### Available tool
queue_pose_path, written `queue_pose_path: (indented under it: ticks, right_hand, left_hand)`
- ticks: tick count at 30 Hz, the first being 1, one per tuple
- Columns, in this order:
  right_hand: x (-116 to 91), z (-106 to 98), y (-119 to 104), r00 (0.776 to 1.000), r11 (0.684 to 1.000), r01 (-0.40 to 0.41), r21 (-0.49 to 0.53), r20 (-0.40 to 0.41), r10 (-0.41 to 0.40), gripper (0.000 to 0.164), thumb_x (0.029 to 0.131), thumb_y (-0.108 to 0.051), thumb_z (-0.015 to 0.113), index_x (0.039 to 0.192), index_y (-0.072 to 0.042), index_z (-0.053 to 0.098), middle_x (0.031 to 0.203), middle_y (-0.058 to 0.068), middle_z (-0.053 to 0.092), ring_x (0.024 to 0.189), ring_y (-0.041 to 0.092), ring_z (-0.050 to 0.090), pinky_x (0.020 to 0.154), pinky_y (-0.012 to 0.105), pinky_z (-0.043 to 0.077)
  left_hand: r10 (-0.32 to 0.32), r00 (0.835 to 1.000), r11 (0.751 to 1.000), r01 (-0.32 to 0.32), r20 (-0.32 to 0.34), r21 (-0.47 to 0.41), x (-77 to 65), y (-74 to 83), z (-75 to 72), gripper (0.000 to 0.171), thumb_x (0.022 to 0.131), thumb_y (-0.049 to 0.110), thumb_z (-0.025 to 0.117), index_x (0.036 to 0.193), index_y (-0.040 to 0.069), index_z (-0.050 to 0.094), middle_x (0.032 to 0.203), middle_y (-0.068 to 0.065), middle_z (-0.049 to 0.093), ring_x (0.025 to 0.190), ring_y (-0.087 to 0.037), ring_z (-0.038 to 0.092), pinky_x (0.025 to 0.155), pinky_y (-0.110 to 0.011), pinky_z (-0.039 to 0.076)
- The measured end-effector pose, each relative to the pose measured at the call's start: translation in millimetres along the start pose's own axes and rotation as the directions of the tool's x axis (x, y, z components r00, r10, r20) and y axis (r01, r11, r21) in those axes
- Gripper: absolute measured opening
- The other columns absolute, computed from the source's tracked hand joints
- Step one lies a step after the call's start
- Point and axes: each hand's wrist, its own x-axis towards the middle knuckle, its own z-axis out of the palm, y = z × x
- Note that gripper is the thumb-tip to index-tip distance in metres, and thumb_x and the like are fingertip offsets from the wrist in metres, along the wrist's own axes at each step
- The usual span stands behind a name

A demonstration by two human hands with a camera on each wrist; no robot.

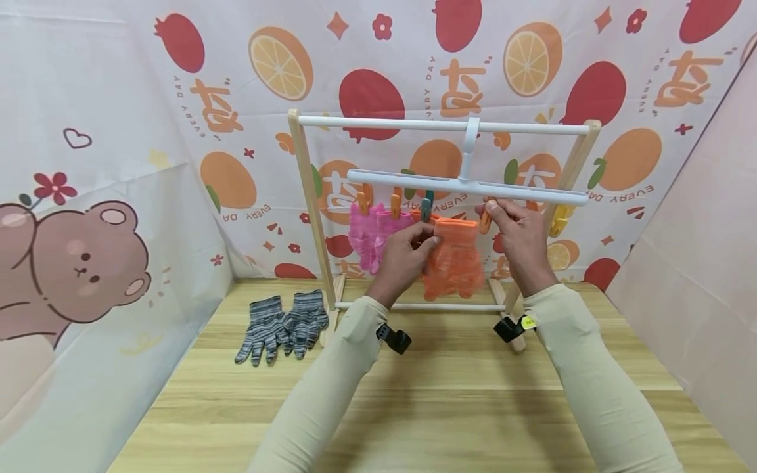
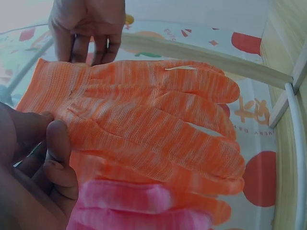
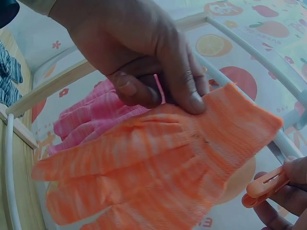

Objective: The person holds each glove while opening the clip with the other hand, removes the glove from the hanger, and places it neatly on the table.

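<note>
An orange knitted glove hangs fingers-down below the white hanger, its edge pinched near the cuff by my left hand. My right hand holds an orange clothespin just right of the cuff, apart from it in the right wrist view. Behind the held glove, a second orange glove shows partly. A green clothespin sits over orange fabric. Further left, pink gloves hang from two orange clothespins.
The hanger hooks over the top bar of a wood-and-white rack. A yellow clothespin is at its right end. Two grey striped gloves lie on the wooden table, left of the rack. A fruit-printed cloth stands behind.
</note>
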Motion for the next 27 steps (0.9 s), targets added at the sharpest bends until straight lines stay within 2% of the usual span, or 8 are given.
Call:
queue_pose_path:
  ticks: [5, 13, 22, 27]
  right_hand:
    - [1, 1, 0, 1.000, 1.000, 0.001, 0.009, -0.004, -0.001, 0.029, 0.101, -0.025, 0.065, 0.116, -0.002, 0.075, 0.101, 0.009, 0.075, 0.112, 0.020, 0.065, 0.094, 0.034, 0.045]
    - [0, 1, 0, 1.000, 1.000, 0.005, 0.003, -0.015, -0.005, 0.029, 0.101, -0.027, 0.066, 0.115, -0.003, 0.076, 0.102, 0.011, 0.075, 0.111, 0.019, 0.065, 0.094, 0.033, 0.044]
    - [-1, 0, 1, 1.000, 1.000, 0.000, -0.026, -0.010, 0.000, 0.032, 0.101, -0.030, 0.065, 0.118, -0.005, 0.075, 0.102, 0.005, 0.076, 0.113, 0.016, 0.063, 0.096, 0.034, 0.045]
    - [-1, 0, 0, 1.000, 1.000, 0.004, -0.029, -0.011, -0.004, 0.032, 0.100, -0.029, 0.066, 0.119, -0.005, 0.075, 0.105, 0.011, 0.075, 0.113, 0.016, 0.062, 0.095, 0.033, 0.045]
  left_hand:
    - [-0.027, 1.000, 0.999, 0.027, -0.010, 0.021, -0.3, -6.9, -3.5, 0.013, 0.102, 0.018, 0.064, 0.110, 0.010, 0.071, 0.094, -0.006, 0.066, 0.061, -0.019, 0.056, 0.056, -0.044, 0.056]
    - [-0.065, 0.998, 0.994, 0.066, -0.012, 0.084, -2.8, -9.7, -7.3, 0.016, 0.103, 0.022, 0.063, 0.113, 0.013, 0.071, 0.095, -0.004, 0.066, 0.063, -0.019, 0.057, 0.053, -0.031, 0.053]
    - [-0.067, 0.998, 0.992, 0.067, -0.004, 0.111, -4.9, -14.2, -10.7, 0.015, 0.103, 0.022, 0.063, 0.111, 0.012, 0.072, 0.092, -0.004, 0.066, 0.061, -0.019, 0.057, 0.054, -0.034, 0.055]
    - [-0.038, 0.999, 0.990, 0.040, -0.016, 0.134, -5.5, -16.7, -14.9, 0.015, 0.103, 0.021, 0.064, 0.111, 0.012, 0.072, 0.093, -0.004, 0.067, 0.064, -0.019, 0.057, 0.054, -0.033, 0.054]
